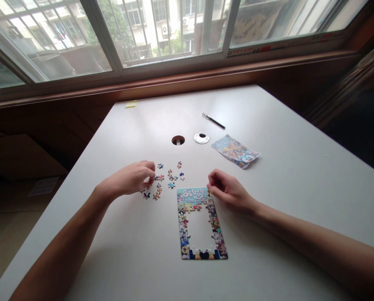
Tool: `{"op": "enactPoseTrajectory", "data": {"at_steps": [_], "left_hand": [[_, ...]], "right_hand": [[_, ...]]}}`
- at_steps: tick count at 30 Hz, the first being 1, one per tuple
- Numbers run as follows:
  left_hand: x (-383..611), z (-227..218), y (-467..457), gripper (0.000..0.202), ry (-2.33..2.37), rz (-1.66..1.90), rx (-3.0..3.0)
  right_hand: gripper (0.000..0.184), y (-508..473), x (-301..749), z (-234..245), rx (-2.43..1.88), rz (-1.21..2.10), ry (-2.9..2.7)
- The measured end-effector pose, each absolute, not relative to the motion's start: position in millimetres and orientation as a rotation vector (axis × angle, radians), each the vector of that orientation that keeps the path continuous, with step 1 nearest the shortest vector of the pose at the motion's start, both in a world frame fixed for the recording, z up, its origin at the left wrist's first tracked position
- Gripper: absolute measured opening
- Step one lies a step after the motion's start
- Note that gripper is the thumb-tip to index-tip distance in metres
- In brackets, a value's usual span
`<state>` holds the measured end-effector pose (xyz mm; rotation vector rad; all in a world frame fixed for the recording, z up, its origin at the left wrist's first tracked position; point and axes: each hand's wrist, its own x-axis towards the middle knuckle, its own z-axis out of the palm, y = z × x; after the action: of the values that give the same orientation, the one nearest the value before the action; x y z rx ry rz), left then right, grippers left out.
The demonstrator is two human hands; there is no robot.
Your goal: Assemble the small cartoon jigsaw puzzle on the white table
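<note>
One yellow note (131,104) lies at upper left of the table (284,188). The left hand (132,179), left of centre, has its fingertips bunched on the loose puzzle pieces (171,184), about a dozen; whether it grips one cannot be told. One cable hole (178,140) and one round cap (201,138) sit above. One puzzle (183,230), its border assembled and its centre open, lies at lower centre. The right hand (227,190) rests curled at its upper right corner; any contents are hidden. One pen (213,121) and one printed packet (235,151) lie at upper right.
</note>
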<state>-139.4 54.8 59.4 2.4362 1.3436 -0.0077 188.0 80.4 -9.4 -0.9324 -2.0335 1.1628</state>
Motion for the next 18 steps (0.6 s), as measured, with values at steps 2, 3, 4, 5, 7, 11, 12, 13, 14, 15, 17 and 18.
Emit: {"op": "enactPoseTrajectory", "data": {"at_steps": [2, 3, 4, 5, 7, 11, 12, 13, 14, 15, 17, 18], "left_hand": [[-137.7, 59.8, 55.4, 0.011, 1.325, -0.011, 2.428], [-136.9, 60.0, 55.8, 0.012, 1.322, -0.016, 2.425], [-136.3, 60.0, 56.2, 0.012, 1.321, -0.023, 2.423], [-136.0, 59.7, 56.5, 0.012, 1.319, -0.03, 2.422], [-136.6, 58.8, 56.8, 0.011, 1.321, -0.034, 2.419], [-140.0, 59.7, 55.8, 0.009, 1.327, -0.008, 2.405], [-139.8, 61.3, 55.2, 0.009, 1.313, 0.0, 2.388], [-138.3, 63.4, 54.6, 0.009, 1.286, 0.017, 2.364], [-135.0, 65.4, 53.7, 0.009, 1.246, 0.045, 2.333], [-129.5, 67.1, 52.5, 0.009, 1.197, 0.09, 2.298], [-111.5, 67.2, 48.7, 0.011, 1.096, 0.237, 2.22], [-99.6, 64.9, 45.9, 0.013, 1.057, 0.327, 2.18]], "right_hand": [[0.013, 80.6, 187.7, -8.6, -0.932, 1.164, -2.03], [0.013, 80.7, 187.6, -8.5, -0.932, 1.162, -2.029], [0.012, 80.8, 187.6, -8.4, -0.931, 1.16, -2.029], [0.012, 80.8, 187.6, -8.4, -0.93, 1.158, -2.029], [0.012, 80.6, 187.5, -8.3, -0.929, 1.155, -2.028], [0.013, 80.3, 187.1, -8.0, -0.926, 1.165, -2.023], [0.012, 80.2, 187.0, -8.0, -0.925, 1.167, -2.024], [0.012, 80.2, 187.0, -8.2, -0.926, 1.168, -2.024], [0.012, 80.2, 187.0, -8.4, -0.927, 1.169, -2.026], [0.012, 80.2, 187.0, -8.6, -0.928, 1.166, -2.028], [0.012, 80.2, 187.2, -8.7, -0.932, 1.158, -2.033], [0.012, 80.2, 187.3, -8.5, -0.935, 1.154, -2.035]]}}
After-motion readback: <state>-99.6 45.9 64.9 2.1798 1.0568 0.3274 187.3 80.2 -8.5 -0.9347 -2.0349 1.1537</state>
